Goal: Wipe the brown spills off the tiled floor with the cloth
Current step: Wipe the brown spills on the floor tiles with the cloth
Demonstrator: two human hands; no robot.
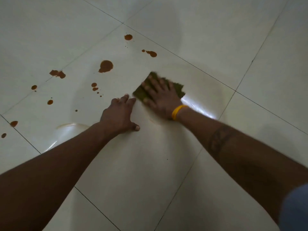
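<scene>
My right hand point(160, 97) presses flat on a dark green cloth point(179, 90) on the white tiled floor point(183, 39), fingers spread over it and blurred. A yellow band is on that wrist. My left hand point(119, 115) rests palm down on the tile just left of the cloth, holding nothing. Several brown spills lie to the left and beyond: a large blot point(106, 66), a patch point(57, 74), a spot point(128, 37) farther off, a streak point(151, 53), and small drops point(94, 86) near my left fingertips.
More brown drops sit at the far left point(14, 123). A faint wet brownish smear ring point(71, 125) shows beside my left forearm. Dark grout lines cross the floor. A bright reflection point(198, 108) glares by my right wrist.
</scene>
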